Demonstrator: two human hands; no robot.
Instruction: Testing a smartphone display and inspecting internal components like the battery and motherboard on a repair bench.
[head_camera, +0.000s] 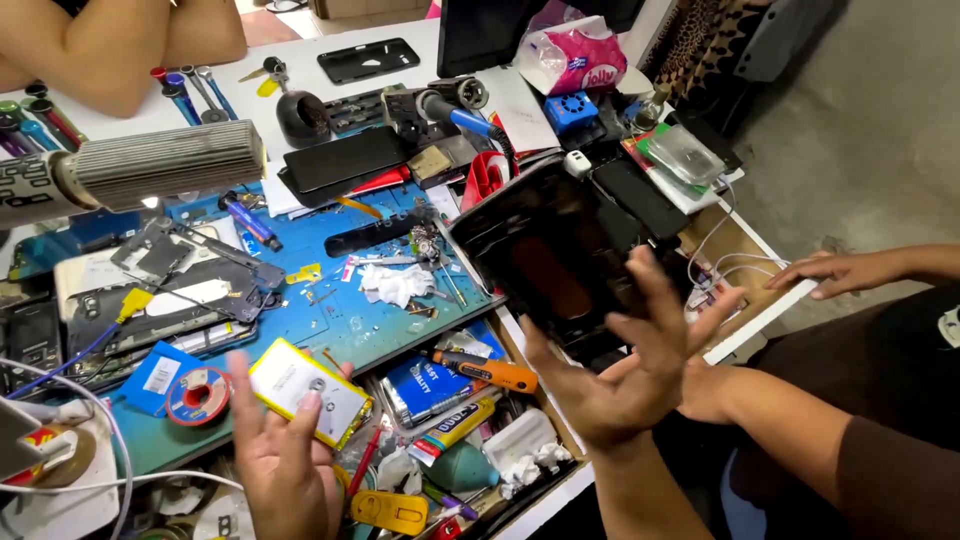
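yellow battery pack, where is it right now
In the head view the yellow battery pack sits low and left of centre, held by the left hand at the blue mat's front edge, right of the red solder spool.

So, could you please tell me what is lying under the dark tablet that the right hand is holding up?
Below the dark tablet, held by the right hand, the table edge, white cables and another person's hand show. Whatever lies directly beneath it is covered.

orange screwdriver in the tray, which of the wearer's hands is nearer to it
Right. The right hand, which holds up a dark tablet, is just to the right of the orange screwdriver. The left hand holds a yellow battery pack farther off to the left.
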